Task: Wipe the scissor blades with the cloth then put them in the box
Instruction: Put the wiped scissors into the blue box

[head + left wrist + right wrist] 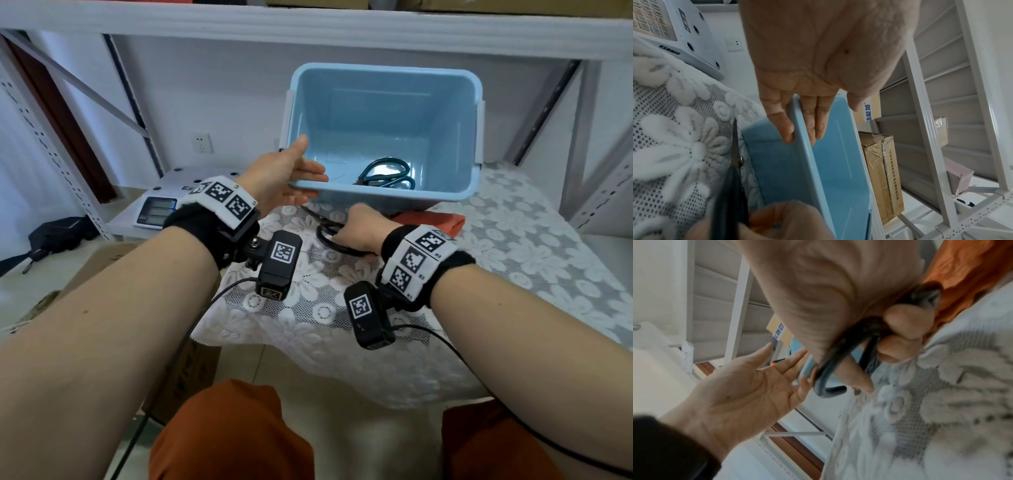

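Note:
A light blue box (387, 71) stands on the lace-covered table, tipped toward me. One pair of dark-handled scissors (387, 174) lies inside it. My left hand (287, 174) touches the box's near-left rim (797, 162) with straight fingers, the little finger outside the wall and the others inside. In front of the box my right hand (363, 226) grips the handle loops of black scissors (327, 236), fingers curled round them (830, 374). Their blades (733, 162) lie along the table toward the box. The folded orange cloth (435, 222) sits just right of that hand.
A white lace tablecloth (342, 308) covers the table. A weighing scale (157, 209) sits on the low shelf to the left, with a black bag (58, 233) on the floor beyond. White metal shelf posts (579, 137) flank the box. Cardboard boxes (879, 170) fill the shelves.

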